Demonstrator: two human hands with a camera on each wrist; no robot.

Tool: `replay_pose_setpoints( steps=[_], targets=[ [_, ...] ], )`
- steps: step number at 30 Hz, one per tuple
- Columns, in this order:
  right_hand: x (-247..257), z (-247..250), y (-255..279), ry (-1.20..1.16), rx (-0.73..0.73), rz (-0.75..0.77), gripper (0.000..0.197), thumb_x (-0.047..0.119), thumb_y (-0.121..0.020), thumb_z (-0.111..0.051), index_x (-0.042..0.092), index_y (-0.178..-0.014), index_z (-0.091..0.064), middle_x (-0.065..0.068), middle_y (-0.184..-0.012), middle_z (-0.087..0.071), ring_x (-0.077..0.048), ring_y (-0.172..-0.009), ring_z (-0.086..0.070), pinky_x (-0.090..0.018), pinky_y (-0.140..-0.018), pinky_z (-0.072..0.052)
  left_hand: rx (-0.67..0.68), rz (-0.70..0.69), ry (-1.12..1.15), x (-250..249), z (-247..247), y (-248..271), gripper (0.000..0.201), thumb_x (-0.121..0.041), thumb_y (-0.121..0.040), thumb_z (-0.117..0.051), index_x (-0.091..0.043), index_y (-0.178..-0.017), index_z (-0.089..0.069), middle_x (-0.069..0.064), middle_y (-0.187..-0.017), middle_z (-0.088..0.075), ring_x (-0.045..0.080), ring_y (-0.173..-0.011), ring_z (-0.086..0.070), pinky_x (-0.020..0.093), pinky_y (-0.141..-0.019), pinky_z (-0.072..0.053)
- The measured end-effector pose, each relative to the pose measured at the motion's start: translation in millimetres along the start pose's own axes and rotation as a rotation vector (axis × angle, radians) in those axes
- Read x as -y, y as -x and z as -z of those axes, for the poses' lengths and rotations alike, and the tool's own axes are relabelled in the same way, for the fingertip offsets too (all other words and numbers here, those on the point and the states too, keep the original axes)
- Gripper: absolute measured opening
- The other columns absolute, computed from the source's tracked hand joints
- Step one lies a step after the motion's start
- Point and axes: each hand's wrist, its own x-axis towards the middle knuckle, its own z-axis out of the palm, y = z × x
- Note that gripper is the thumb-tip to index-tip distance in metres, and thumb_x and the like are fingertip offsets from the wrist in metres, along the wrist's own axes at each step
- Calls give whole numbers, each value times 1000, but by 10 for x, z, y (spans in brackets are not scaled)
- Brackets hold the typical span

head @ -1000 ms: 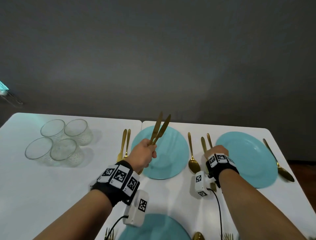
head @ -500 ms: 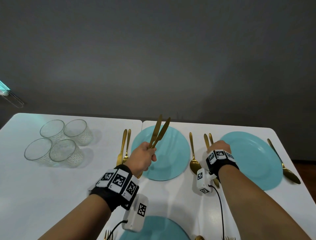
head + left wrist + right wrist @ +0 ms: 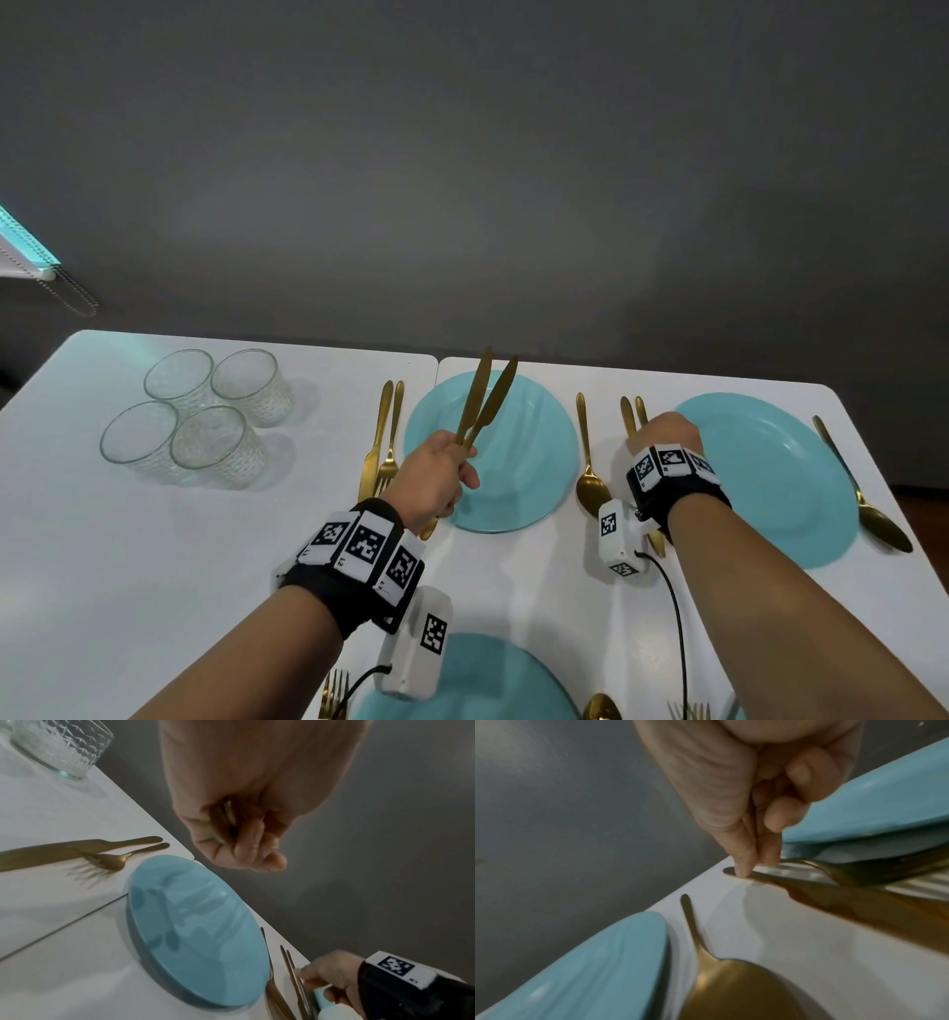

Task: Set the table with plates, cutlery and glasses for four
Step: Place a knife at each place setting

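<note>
My left hand [image 3: 436, 483] grips two gold knives [image 3: 485, 406] by their handles, blades pointing away, above the far-left teal plate [image 3: 529, 462]. The wrist view shows the handle ends [image 3: 226, 811] inside the curled fingers. My right hand [image 3: 665, 431] sits low between the two far plates, over a gold knife [image 3: 834, 896] and fork [image 3: 859, 870] lying left of the far-right plate [image 3: 770, 478]. Its thumb tip presses on the knife handle and its forefinger touches the fork handle; the other fingers are curled.
Several glasses [image 3: 205, 416] stand grouped at the far left. A knife and fork [image 3: 377, 447] lie left of the far-left plate and a spoon [image 3: 588, 462] right of it. Another spoon [image 3: 862, 493] lies at the far right. A near plate [image 3: 477, 683] shows at the bottom edge.
My right hand has slid a little away from me and to the right along the knife and fork. The left hand keeps the two knives, almost still.
</note>
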Motion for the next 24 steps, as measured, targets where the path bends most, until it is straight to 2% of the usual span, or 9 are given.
replay_pose_setpoints(
  steps=[2,5,8,11,13,16,19,21,24],
  targets=[
    [97,103,105,-8,6,19,25,20,-88,-62,-1,-100,-64,-16,-104,-67,-29,-85,-62,-30,-68,-46,7,5,53,13,-4,70,20,-18,-99,-30,-14,-94,-50,3,-64,-55,10,-47,-35,18,-39,-29],
    [214,248,344,8,42,179,37,33,-91,-56,2,-108,-66,-12,-117,-66,-29,-108,-60,-31,-84,-47,24,-7,97,24,-21,199,19,-15,-98,-32,-13,-92,-50,3,-63,-57,11,-48,-36,21,-41,-28],
    [233,358,721,-90,127,327,29,31,-87,-61,7,-99,-74,-8,-108,-71,-26,-99,-64,-35,-95,-50,60,-50,126,42,-48,340,17,-16,-99,-34,-13,-92,-50,3,-68,-57,12,-50,-41,22,-43,-32],
    [190,398,1177,-238,282,376,13,25,-86,-65,16,-88,-74,0,-90,-70,-12,-65,-59,-23,-69,-51,101,-104,176,85,-49,517,18,-13,-99,-36,-14,-92,-52,5,-75,-52,14,-54,-47,23,-45,-37],
    [154,375,1484,-323,356,355,9,25,-86,-64,24,-78,-68,4,-85,-69,-11,-56,-54,-23,-56,-46,126,-133,175,138,-27,655,18,-12,-99,-35,-14,-91,-52,5,-75,-52,14,-55,-47,22,-47,-37],
    [94,295,1953,-434,390,346,9,28,-90,-59,25,-94,-66,7,-85,-67,-10,-56,-52,-21,-50,-40,180,-145,199,273,45,915,15,-12,-99,-37,-11,-95,-52,5,-73,-55,13,-54,-46,20,-47,-37],
    [64,183,2414,-651,455,317,22,23,-94,-55,12,-110,-65,5,-81,-64,-10,-52,-48,-19,-45,-35,254,-131,256,423,132,1202,19,-14,-100,-40,-10,-89,-54,3,-72,-57,8,-47,-44,18,-42,-34],
    [22,114,2695,-766,485,283,22,18,-95,-53,6,-110,-64,3,-76,-62,-10,-50,-45,-18,-44,-32,299,-122,301,523,193,1377,22,-14,-100,-40,-11,-84,-55,2,-70,-56,5,-40,-42,17,-40,-32],
    [-108,58,3040,-958,553,227,17,15,-97,-49,13,-96,-66,0,-72,-60,-9,-50,-44,-17,-44,-32,371,-92,394,657,272,1614,22,-13,-100,-39,-10,-86,-55,2,-65,-55,4,-36,-41,15,-35,-31]
  ],
)
